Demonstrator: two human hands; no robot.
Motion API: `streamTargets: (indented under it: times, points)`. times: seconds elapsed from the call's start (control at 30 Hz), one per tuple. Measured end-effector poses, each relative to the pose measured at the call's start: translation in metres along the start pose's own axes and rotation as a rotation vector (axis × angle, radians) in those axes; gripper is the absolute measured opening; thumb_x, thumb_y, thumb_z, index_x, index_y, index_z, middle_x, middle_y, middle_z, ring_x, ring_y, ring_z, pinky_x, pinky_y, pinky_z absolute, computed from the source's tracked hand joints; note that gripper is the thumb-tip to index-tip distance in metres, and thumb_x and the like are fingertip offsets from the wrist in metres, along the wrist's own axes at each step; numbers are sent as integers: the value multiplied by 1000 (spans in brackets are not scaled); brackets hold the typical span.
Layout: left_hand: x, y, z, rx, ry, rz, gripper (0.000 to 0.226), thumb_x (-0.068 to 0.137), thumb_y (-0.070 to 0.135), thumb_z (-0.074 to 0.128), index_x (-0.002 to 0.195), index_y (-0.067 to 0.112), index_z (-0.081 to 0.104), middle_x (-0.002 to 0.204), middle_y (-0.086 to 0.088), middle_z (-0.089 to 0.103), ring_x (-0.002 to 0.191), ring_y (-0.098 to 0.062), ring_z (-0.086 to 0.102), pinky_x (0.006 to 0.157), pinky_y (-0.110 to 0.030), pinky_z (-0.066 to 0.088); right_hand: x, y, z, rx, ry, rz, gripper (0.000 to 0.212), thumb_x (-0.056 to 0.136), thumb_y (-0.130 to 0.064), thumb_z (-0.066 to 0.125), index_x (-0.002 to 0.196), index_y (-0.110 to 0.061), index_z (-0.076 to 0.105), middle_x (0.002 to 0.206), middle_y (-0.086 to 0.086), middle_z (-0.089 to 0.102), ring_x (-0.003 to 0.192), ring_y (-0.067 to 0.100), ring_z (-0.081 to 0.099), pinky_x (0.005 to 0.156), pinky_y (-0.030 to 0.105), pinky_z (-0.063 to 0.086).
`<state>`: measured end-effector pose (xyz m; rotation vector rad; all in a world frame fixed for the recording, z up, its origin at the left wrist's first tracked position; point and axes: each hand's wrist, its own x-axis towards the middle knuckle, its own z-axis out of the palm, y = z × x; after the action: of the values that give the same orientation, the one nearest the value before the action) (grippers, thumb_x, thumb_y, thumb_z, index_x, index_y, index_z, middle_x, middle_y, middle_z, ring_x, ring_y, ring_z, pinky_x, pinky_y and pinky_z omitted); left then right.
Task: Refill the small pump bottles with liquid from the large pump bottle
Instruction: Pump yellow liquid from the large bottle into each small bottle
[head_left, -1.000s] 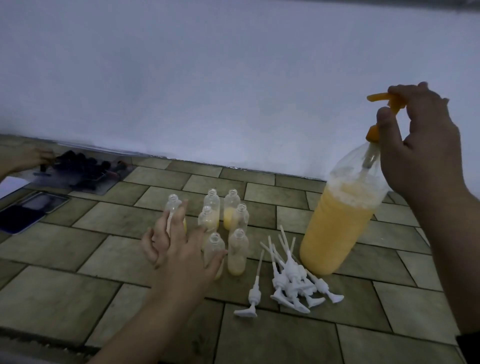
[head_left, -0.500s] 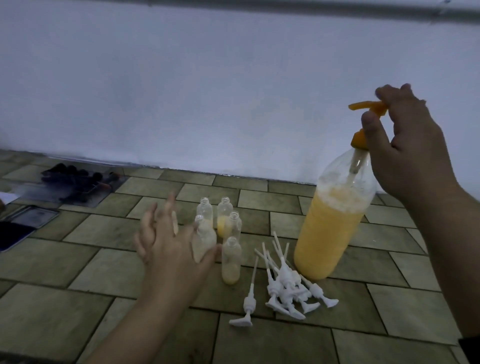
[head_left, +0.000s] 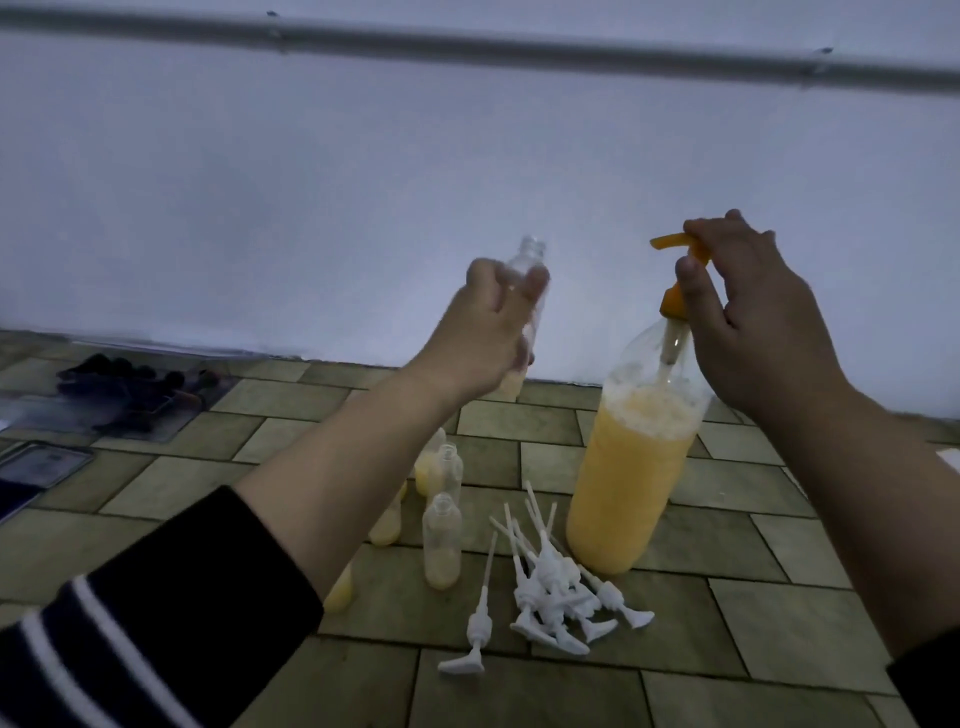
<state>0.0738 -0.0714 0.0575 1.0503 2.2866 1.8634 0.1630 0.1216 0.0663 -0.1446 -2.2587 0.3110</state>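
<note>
In the head view, we see the fingers (head_left: 524, 291) of the left hand (head_left: 483, 338) curled round a small bottle (head_left: 530, 270), held up off the floor in front of the wall (head_left: 363, 182). That bottle is clear, uncapped, its open neck up and tilted slightly right, with a little pale yellow liquid at its base below the palm. The right hand (head_left: 753, 317) pinches the orange pump (head_left: 680, 247) of the big bottle (head_left: 634, 467), thumb on the stem and fingers over the top; the spout points left toward the small bottle, with a gap between them.

The big bottle stands on the tiled floor (head_left: 779, 623), clear plastic, filled most of the way with orange-yellow liquid topped by froth. Just left of its base lies a heap of white pump heads (head_left: 556, 587), one of them touching or nearly touching it; we cannot tell which. One more pump head (head_left: 475, 634) lies apart to the left. Further left stand other small bottles (head_left: 441, 540), uncapped, each part full, some hidden behind the left forearm in its striped sleeve (head_left: 130, 649).

Open tiles lie in front of and to the right of the big bottle. A dark tray (head_left: 130, 395) sits by the wall at far left, well apart.
</note>
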Motion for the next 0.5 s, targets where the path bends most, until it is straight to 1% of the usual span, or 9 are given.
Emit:
streamTargets:
  times: [0.03,0.1,0.17,0.2,0.3,0.37,0.5]
  points:
    - [4,-4,4,71,-44,-2,28,98,40,40,110,15,34,87,1,53,66,-15,57,58,-24,48,1,0,0,10,-1,13,52,98,-49,24,139,-21,39,149,4,38,145,22,17,107,27,14]
    - [11,-7,8,200,-87,33,26,97,34,47,111,18,32,92,2,51,74,-12,53,62,-18,44,0,-3,1,17,-4,25,52,97,-50,23,138,-22,40,149,3,37,145,22,16,106,26,14]
    - [16,-1,10,285,-91,103,29,95,32,51,115,17,35,96,7,47,77,-7,49,59,-10,40,-1,-8,1,10,-4,31,50,98,-48,25,138,-21,38,150,2,35,145,22,14,105,27,17]
    - [18,3,11,319,-85,142,33,95,34,52,119,16,38,100,7,47,79,-7,49,62,-9,39,-2,-10,0,4,-4,38,49,99,-47,27,139,-21,37,151,2,33,145,22,12,105,30,20]
    - [23,12,12,389,-92,223,38,94,38,53,124,17,43,107,9,49,88,-16,54,74,-20,42,-4,-16,-3,-2,-16,67,47,99,-44,30,140,-21,36,153,2,28,146,23,9,108,40,26]
    - [25,14,13,400,-115,231,39,93,39,53,125,19,43,109,11,49,91,-22,57,78,-26,45,-4,-18,-3,-5,-18,84,48,99,-45,29,141,-21,35,155,3,26,146,23,8,109,41,26]
    - [26,12,14,415,-147,257,39,92,39,56,125,22,45,113,10,54,91,-22,56,82,-32,46,-5,-19,-3,9,-8,83,48,99,-45,30,141,-22,35,154,2,27,146,23,8,108,41,27]
